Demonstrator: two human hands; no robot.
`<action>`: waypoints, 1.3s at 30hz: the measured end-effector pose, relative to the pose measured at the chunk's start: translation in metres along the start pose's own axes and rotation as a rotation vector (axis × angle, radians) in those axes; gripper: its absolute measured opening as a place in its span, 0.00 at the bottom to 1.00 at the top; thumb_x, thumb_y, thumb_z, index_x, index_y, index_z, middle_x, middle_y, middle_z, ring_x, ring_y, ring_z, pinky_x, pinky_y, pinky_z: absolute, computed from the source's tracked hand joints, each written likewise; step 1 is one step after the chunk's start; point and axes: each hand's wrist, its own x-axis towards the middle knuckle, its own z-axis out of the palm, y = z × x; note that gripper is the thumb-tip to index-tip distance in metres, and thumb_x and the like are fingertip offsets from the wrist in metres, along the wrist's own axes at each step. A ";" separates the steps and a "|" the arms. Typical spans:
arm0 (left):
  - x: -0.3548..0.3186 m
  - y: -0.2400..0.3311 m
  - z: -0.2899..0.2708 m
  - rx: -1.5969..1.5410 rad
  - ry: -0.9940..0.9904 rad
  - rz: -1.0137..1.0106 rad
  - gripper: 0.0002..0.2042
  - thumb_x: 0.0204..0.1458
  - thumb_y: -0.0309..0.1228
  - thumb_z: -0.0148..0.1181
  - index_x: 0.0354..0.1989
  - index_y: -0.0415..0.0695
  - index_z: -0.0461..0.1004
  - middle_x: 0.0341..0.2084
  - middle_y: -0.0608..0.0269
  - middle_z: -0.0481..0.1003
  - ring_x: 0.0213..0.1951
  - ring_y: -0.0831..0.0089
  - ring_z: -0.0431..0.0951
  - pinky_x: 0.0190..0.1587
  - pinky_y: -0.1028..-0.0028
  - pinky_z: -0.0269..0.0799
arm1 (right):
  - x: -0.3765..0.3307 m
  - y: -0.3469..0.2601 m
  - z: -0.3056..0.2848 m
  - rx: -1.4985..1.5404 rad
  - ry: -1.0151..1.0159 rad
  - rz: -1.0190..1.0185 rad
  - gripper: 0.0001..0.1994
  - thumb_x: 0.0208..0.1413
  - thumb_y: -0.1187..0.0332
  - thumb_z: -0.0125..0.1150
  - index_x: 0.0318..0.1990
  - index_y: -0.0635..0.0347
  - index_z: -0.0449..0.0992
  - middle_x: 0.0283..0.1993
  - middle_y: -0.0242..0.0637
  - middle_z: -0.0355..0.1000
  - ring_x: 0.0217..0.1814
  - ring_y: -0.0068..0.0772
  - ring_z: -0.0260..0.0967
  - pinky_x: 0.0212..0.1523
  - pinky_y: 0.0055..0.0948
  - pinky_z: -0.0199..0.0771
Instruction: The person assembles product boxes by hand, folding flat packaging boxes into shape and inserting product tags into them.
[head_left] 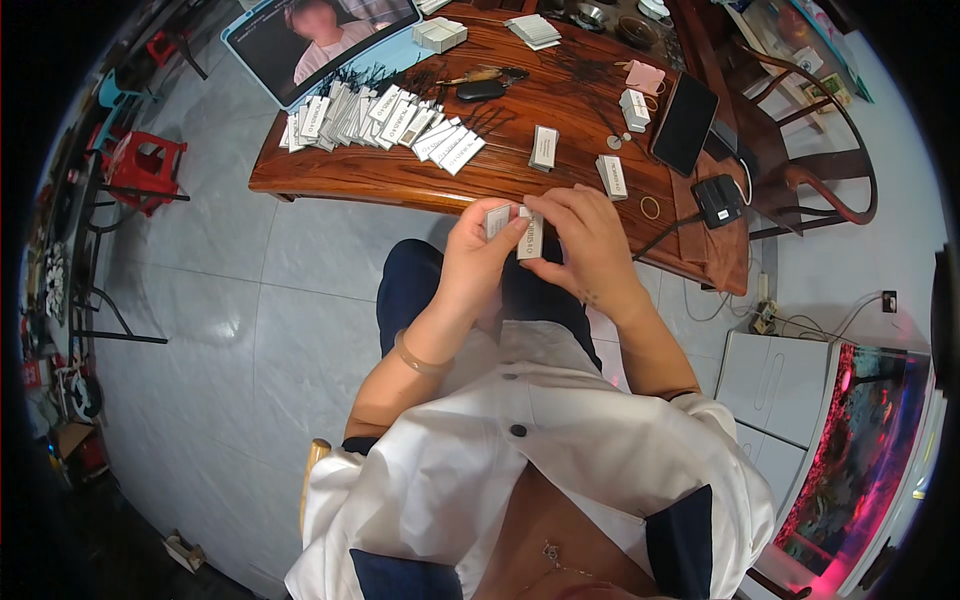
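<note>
Both hands meet over my lap, just off the near edge of the wooden table (380,175). My left hand (474,248) is closed, with a small white card (496,221) showing at its fingers and its thumb against a printed white hang tag (530,242). My right hand (590,235) grips that same printed tag from the other side, fingers bent over its top and thumb near its lower end. Whether it is one tag or a thin stack cannot be made out. Past my hands lie two small stacks of white tags (543,147), (611,178).
A spread heap of white tags (375,115) with black strings covers the table's left, before a tablet (320,45). Keys with a black fob (481,90), a phone (684,125), a black device (717,201) and a rubber band (650,208) lie about. A wooden chair (820,200) stands right.
</note>
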 end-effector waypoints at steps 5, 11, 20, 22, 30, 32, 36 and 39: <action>-0.002 0.000 -0.004 0.071 0.061 0.027 0.10 0.52 0.21 0.61 0.41 0.40 0.68 0.35 0.66 0.73 0.35 0.83 0.73 0.38 0.81 0.71 | -0.007 -0.006 0.007 0.033 0.002 0.031 0.33 0.31 0.68 0.73 0.52 0.56 0.70 0.47 0.38 0.68 0.52 0.42 0.65 0.59 0.45 0.60; -0.004 0.008 0.002 0.104 -0.027 -0.081 0.15 0.50 0.20 0.62 0.45 0.40 0.67 0.35 0.66 0.72 0.37 0.82 0.73 0.41 0.81 0.70 | -0.004 -0.003 0.011 0.026 0.061 -0.023 0.34 0.30 0.69 0.73 0.52 0.54 0.70 0.49 0.37 0.68 0.52 0.40 0.65 0.59 0.47 0.60; -0.003 0.000 -0.003 0.061 -0.139 -0.115 0.07 0.63 0.28 0.44 0.44 0.39 0.67 0.31 0.64 0.70 0.35 0.77 0.70 0.39 0.79 0.68 | 0.001 0.000 0.021 0.064 0.058 -0.048 0.31 0.32 0.68 0.72 0.51 0.52 0.72 0.51 0.35 0.68 0.56 0.39 0.65 0.60 0.49 0.59; -0.003 0.001 -0.003 0.030 -0.160 -0.122 0.07 0.63 0.28 0.43 0.42 0.40 0.67 0.31 0.65 0.69 0.34 0.78 0.69 0.40 0.79 0.67 | 0.001 0.001 0.021 0.053 0.046 -0.048 0.31 0.33 0.68 0.72 0.52 0.52 0.72 0.51 0.35 0.68 0.55 0.39 0.65 0.60 0.49 0.59; -0.005 0.004 -0.001 -0.005 -0.162 -0.167 0.08 0.63 0.29 0.42 0.40 0.40 0.67 0.29 0.66 0.68 0.31 0.80 0.67 0.36 0.79 0.66 | -0.001 0.004 0.025 0.122 -0.002 -0.019 0.33 0.33 0.68 0.72 0.54 0.53 0.70 0.50 0.36 0.69 0.55 0.41 0.65 0.61 0.46 0.58; -0.006 0.003 -0.003 -0.036 -0.103 -0.200 0.08 0.63 0.30 0.42 0.40 0.40 0.67 0.28 0.67 0.68 0.28 0.81 0.66 0.33 0.79 0.65 | 0.003 0.007 0.019 0.183 -0.041 -0.036 0.34 0.33 0.67 0.72 0.54 0.54 0.70 0.51 0.37 0.69 0.55 0.42 0.65 0.61 0.44 0.59; -0.004 0.010 -0.006 -0.014 -0.051 -0.190 0.09 0.65 0.30 0.40 0.41 0.40 0.66 0.26 0.66 0.66 0.26 0.78 0.64 0.32 0.78 0.66 | 0.019 0.052 -0.009 0.201 0.028 0.161 0.26 0.41 0.62 0.71 0.51 0.57 0.73 0.49 0.43 0.72 0.52 0.45 0.69 0.51 0.37 0.68; -0.006 0.014 -0.006 -0.036 -0.048 -0.199 0.09 0.64 0.31 0.41 0.41 0.41 0.67 0.25 0.67 0.66 0.25 0.80 0.64 0.28 0.80 0.62 | 0.041 0.106 -0.022 -0.300 0.183 0.317 0.10 0.50 0.63 0.61 0.36 0.59 0.79 0.36 0.42 0.76 0.41 0.45 0.73 0.42 0.39 0.72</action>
